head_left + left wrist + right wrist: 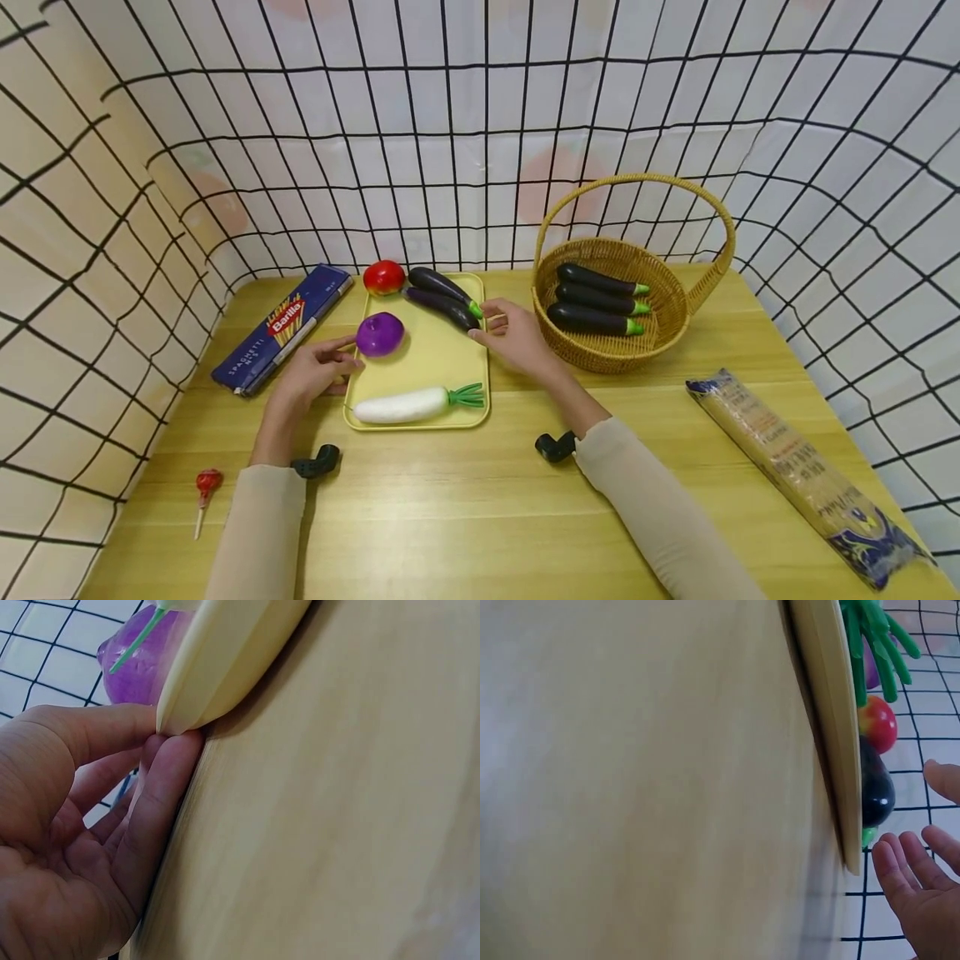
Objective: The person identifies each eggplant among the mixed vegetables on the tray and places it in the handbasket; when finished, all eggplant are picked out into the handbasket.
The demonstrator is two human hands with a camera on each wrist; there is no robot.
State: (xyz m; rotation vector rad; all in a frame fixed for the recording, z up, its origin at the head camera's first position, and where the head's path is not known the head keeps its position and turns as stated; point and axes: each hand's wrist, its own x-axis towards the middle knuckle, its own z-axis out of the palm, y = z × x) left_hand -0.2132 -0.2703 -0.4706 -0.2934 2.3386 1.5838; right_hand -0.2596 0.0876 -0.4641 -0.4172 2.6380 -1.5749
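My left hand [311, 371] pinches the left rim of a yellow tray [450, 367], thumb on top and fingers below, as the left wrist view shows. Just inside that rim sits a purple onion-like vegetable [380, 334]. My right hand [517, 337] is at the tray's right side, fingers relaxed and apart, close to the tips of two eggplants [442, 308]. In the right wrist view nothing lies between thumb and fingers [900, 874]. A white radish [405, 405] with green leaves lies along the tray's near edge. A red tomato-like fruit [383, 277] is at its far left corner.
Right of the tray stands a wicker basket [600, 360] with a tall handle, holding three eggplants [596, 319]. A blue spaghetti box [285, 329] lies left, a lollipop [208, 481] nearer. At the right lies a pasta bag [795, 471]. Black wire mesh [450, 133] encloses the table.
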